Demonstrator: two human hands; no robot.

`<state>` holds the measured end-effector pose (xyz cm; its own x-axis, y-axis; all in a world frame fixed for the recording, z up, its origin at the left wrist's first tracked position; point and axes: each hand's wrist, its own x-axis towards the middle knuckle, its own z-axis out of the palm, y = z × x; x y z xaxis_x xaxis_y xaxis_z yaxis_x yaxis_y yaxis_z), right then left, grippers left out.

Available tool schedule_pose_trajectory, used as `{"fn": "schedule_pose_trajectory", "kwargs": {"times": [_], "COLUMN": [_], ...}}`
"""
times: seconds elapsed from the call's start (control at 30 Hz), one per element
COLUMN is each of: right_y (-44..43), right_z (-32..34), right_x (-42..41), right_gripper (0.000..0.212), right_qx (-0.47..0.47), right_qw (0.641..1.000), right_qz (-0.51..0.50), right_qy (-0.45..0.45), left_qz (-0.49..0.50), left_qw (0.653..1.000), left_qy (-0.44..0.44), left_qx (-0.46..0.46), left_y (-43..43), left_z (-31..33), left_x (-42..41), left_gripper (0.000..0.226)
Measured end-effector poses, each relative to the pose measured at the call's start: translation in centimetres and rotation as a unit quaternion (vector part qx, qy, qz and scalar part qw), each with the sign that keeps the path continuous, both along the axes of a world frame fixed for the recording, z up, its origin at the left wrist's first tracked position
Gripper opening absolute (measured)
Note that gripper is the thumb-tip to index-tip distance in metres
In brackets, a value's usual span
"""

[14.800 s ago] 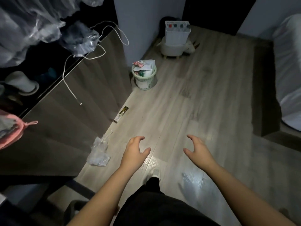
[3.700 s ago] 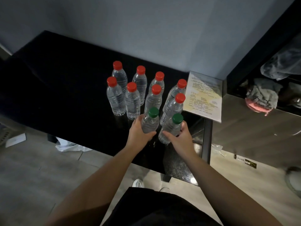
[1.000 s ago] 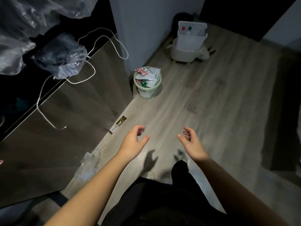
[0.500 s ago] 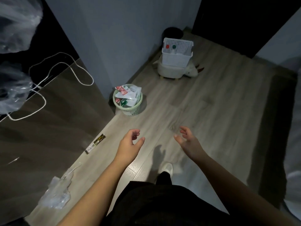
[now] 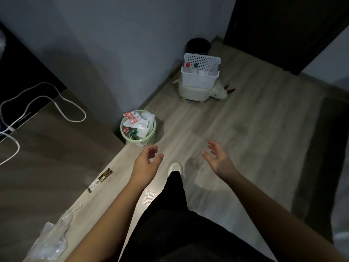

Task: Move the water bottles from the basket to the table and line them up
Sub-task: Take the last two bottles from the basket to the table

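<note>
Stock: red-capped water bottle (image 5: pixel 187 65) and green-capped water bottle (image 5: pixel 195 65), standing at the left end of the white basket (image 5: pixel 200 80). My left hand (image 5: pixel 146 163) and right hand (image 5: pixel 217 157) are hanging empty, fingers spread, well short of it. I am judging both bottles light, thin-walled, slick; planning mid-body grips.

Dim rm, grey wall (image 5: pixel 132 44), pale wood floor (image 5: pixel 255 129), maybe dark door (image 5: pixel 273 25)
</note>
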<state>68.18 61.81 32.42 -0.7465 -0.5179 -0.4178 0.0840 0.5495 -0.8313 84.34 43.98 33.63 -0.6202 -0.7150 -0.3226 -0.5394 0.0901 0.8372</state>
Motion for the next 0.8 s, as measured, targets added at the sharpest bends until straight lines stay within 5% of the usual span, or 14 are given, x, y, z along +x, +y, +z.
{"fn": "schedule_pose_trajectory", "kwargs": {"times": [0.53,0.8], "right_y": [-11.1,-16.0], "right_z": [-0.9,-2.6], "right_x": [-26.4,-33.4], "right_gripper": [0.053,0.051], "right_qx": [0.063,0.076], "right_qw": [0.997,0.996], "right_qz": [-0.038,-0.04], "right_qy": [0.019,0.016], "left_qz": [-0.056,-0.081], "left_qw": [0.998,0.997], "left_qy": [0.006,-0.007], "left_qx": [-0.002,0.003], "left_y": [-14.2,-19.5], "left_z": [-2.1,-2.6], "left_x": [-28.8,-35.9], "left_gripper": [0.024,0.026]}}
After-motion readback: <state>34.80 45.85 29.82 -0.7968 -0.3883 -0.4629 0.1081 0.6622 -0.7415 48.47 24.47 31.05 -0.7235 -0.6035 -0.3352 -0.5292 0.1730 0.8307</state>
